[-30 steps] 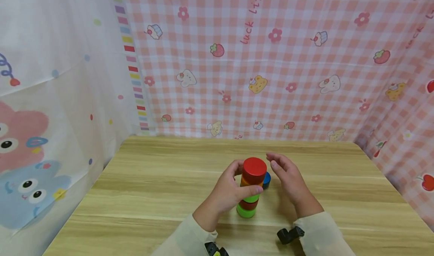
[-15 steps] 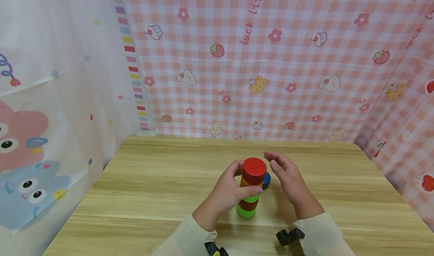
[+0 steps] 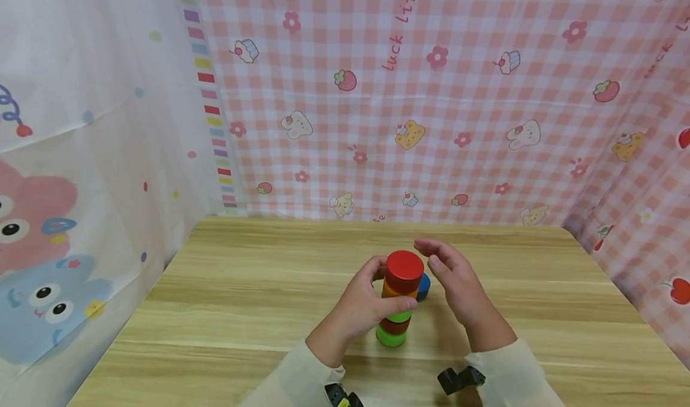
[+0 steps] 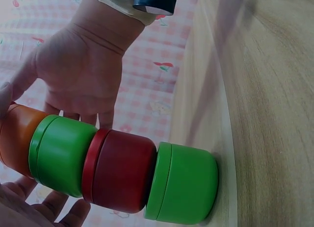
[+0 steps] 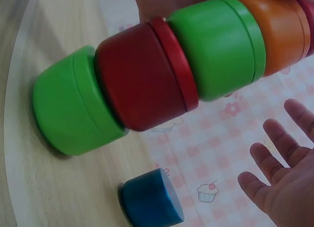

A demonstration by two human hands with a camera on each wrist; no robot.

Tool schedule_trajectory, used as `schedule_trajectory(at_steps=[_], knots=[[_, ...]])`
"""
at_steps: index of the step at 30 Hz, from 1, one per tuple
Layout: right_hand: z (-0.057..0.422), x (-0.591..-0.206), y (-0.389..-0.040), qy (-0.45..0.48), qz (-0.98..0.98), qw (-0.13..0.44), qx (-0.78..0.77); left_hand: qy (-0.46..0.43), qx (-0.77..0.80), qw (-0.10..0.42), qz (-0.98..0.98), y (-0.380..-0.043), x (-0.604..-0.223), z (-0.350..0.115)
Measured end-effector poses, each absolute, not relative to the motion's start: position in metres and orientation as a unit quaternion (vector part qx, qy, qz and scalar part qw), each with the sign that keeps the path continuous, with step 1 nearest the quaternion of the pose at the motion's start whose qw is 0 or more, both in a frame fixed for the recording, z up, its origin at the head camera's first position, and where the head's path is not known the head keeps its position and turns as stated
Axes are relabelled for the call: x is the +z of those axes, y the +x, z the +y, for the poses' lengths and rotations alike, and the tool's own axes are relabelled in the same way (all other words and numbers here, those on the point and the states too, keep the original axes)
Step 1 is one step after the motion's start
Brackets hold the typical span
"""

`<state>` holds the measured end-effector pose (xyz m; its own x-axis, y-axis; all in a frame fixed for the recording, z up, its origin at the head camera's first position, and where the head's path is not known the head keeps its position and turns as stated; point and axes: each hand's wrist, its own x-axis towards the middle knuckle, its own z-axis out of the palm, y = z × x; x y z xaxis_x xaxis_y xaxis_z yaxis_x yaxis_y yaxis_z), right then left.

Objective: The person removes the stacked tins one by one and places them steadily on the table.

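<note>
In the lower centre, your left hand (image 3: pixel 360 305) grips the tower (image 3: pixel 399 317) (steadying it, probably); your right hand (image 3: pixel 461 284) is apart, empty. The next move likely calls for slow release.

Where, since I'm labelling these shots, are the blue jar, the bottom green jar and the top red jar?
Blue jar (image 5: pixel 148 200): right wrist view, on its side.
Bottom green jar (image 4: pixel 184 184): left wrist view, on its side.
Top red jar (image 3: pixel 405 267): head view, on its flat top.

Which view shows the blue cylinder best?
The right wrist view: the blue cylinder is large and unobstructed there. In the head view, the stack partly hides it; the left wrist view lacks it.
</note>
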<state>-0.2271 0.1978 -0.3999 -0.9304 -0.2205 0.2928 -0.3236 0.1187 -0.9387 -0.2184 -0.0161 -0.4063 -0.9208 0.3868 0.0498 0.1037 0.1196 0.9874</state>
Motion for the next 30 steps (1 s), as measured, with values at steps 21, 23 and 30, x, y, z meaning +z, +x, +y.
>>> schedule_trajectory(at_steps=[21,23,30], knots=[[0.190,-0.392,-0.217,0.270,-0.716,0.043,0.643,0.196,0.639,0.104,0.737,-0.220,-0.409,-0.016],[0.189,-0.391,-0.217,0.273,-0.711,0.041,0.647,0.197,0.640,0.105,0.735,-0.220,-0.408,-0.016],[0.187,-0.391,-0.215,0.289,-0.704,0.039,0.647,0.203,0.643,0.101,0.731,-0.219,-0.408,-0.017]])
